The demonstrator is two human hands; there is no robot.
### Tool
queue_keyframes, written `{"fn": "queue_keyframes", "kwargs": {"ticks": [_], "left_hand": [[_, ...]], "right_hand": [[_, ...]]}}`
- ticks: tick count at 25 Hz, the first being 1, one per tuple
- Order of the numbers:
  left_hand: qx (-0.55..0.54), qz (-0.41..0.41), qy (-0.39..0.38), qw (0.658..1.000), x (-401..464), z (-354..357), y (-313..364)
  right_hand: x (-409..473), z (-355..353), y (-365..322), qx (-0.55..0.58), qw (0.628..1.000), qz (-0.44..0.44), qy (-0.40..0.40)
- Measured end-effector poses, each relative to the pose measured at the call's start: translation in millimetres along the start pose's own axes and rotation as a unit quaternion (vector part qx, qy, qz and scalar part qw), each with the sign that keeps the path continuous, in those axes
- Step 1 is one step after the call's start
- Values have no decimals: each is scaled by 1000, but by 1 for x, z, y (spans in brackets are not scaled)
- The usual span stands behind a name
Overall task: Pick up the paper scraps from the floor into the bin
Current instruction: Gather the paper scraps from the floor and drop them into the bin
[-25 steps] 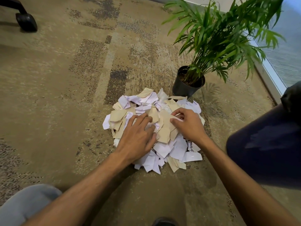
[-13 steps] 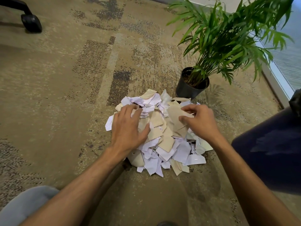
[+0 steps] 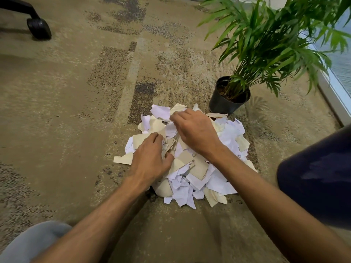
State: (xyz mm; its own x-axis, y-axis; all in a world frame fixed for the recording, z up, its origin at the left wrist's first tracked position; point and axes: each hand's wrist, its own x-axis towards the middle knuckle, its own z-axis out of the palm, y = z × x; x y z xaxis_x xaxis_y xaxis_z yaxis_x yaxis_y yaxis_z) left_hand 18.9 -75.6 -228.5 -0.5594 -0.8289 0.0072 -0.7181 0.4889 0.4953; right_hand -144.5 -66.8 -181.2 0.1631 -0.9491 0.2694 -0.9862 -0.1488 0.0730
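Note:
A heap of white and tan paper scraps (image 3: 197, 179) lies on the patterned carpet in the middle of the head view. My left hand (image 3: 150, 158) lies on the heap's left side, its fingers curled into the tan pieces there. My right hand (image 3: 195, 130) reaches over the far top of the heap, fingers bent round a few scraps near the back edge. Both forearms stretch in from the bottom. No bin is clearly recognisable.
A potted palm in a black pot (image 3: 226, 103) stands just behind the heap on the right. A dark blue rounded shape (image 3: 315, 177) fills the right edge. A chair castor (image 3: 39, 28) sits far left; a grey shape (image 3: 32, 243) is at the bottom left.
My right hand has moved left and farther back over the heap. My left hand has slid inward from the left edge, and the scraps are bunched higher between the hands.

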Motion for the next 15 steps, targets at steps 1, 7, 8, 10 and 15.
{"fn": "queue_keyframes", "kwargs": {"ticks": [1,7,8,10,15], "left_hand": [[-1,0,6,1000,0,0,0],[3,14,23,1000,1,-2,2],[20,14,21,999,2,-1,1],[61,17,23,998,3,2,-3],[105,36,62,992,6,0,-7]], "right_hand": [[5,4,-2,-3,999,-13,-34],[4,14,-4,17,983,10,-182],[5,11,-4,34,979,23,-200],[10,6,-1,72,970,47,-228],[18,11,-1,10,973,13,-229]]}}
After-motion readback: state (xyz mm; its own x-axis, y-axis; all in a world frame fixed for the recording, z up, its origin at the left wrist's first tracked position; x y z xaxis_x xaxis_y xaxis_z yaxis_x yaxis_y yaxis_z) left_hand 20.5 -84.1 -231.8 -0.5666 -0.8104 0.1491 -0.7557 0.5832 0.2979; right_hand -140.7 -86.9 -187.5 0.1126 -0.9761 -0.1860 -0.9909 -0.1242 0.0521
